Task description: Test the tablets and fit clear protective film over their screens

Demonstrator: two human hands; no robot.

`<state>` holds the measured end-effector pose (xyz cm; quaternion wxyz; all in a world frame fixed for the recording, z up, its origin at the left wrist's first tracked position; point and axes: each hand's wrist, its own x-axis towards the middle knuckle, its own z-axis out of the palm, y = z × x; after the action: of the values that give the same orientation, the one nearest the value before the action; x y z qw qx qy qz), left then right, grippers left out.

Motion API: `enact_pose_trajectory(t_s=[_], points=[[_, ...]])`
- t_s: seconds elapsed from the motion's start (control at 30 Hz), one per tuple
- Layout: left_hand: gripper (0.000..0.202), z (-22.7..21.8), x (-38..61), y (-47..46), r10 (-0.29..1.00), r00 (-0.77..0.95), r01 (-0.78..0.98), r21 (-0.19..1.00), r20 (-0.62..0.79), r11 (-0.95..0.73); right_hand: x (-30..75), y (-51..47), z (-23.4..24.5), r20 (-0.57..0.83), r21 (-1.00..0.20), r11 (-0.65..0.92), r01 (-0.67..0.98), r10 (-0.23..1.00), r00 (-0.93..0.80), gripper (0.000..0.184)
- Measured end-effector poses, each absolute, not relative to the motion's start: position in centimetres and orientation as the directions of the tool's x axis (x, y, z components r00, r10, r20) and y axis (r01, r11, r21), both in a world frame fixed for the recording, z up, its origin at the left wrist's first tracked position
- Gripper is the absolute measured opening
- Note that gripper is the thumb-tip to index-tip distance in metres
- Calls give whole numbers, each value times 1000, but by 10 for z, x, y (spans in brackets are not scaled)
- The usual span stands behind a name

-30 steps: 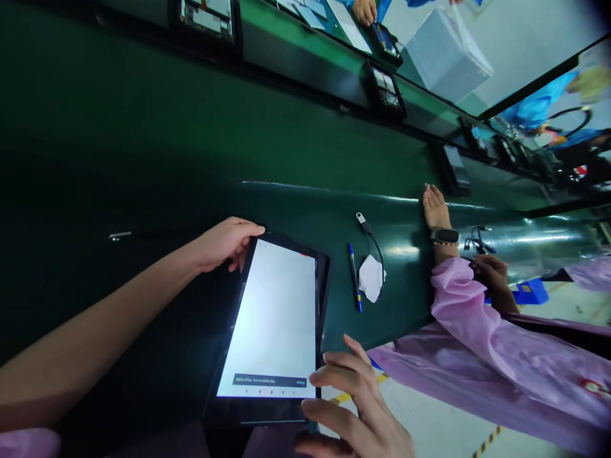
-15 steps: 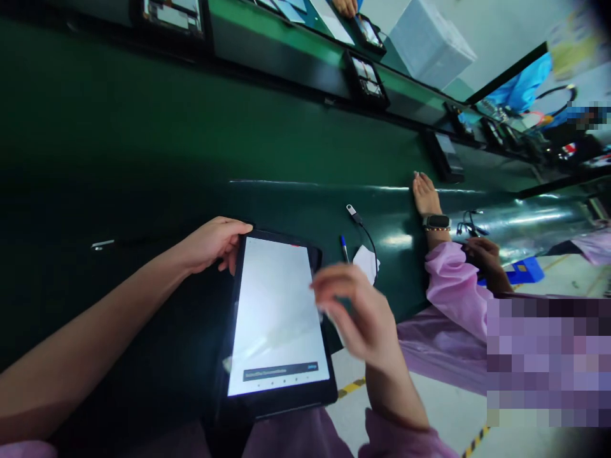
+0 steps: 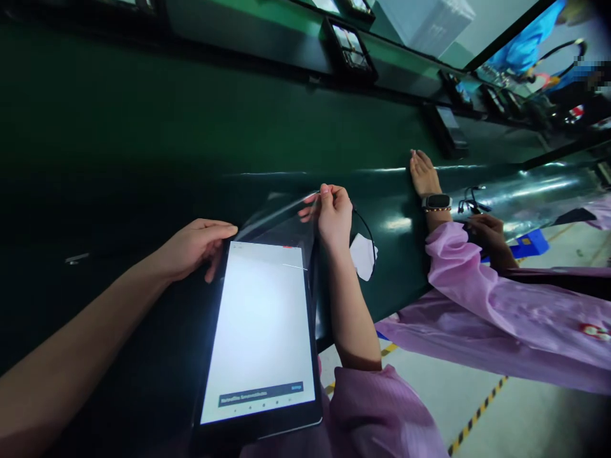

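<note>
A tablet with a lit, nearly blank white screen lies at the near edge of the bench, tilted in view. My left hand grips its upper left corner, thumb on top and fingers curled at the side. Beyond the top edge, my right hand pinches the edge of a clear plastic film between thumb and forefinger. The film stretches from the pinch back toward the tablet's top; how much of it still touches the screen I cannot tell.
Right of my forearm lie a white scrap and a black cable. A co-worker's hand with a watch rests on the green bench. Devices in black trays stand along the far rail. A small metallic piece lies far left.
My right hand has moved from above the screen's right edge to beyond the tablet's top, now holding the raised film. The tablet sits slightly lower and further left in view.
</note>
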<state>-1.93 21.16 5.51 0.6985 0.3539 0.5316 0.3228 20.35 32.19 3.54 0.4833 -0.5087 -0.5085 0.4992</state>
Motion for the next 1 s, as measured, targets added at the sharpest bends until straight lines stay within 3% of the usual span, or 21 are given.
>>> enact_pose_trajectory(t_s=[1.0], points=[[29,57,-15,209,808,228,9,831,-543,556,214,339,13,-148,-986,-153,66,987,70,18]])
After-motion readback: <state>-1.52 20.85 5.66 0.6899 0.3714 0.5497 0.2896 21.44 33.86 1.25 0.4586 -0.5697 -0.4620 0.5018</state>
